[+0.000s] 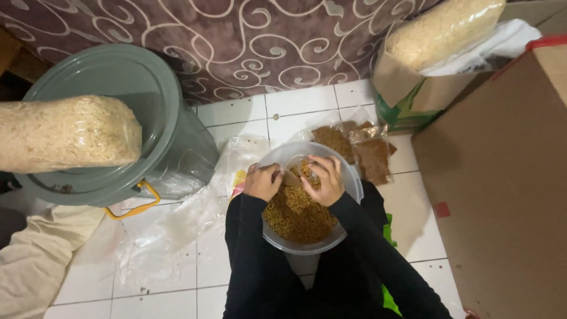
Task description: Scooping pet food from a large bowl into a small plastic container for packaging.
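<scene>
both hands, left hand [263, 182] and right hand [326, 180], curl closed around a small clear bag [298, 171] over the clear bowl [352, 177], still mostly full of brown pellets [298, 217]; filled bags [354, 147] lie beyond it.

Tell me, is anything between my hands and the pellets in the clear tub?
Nothing visible. Both the left hand and right hand are already inside the clear tub, together holding a small clear bag directly above the brown pellets.
</scene>
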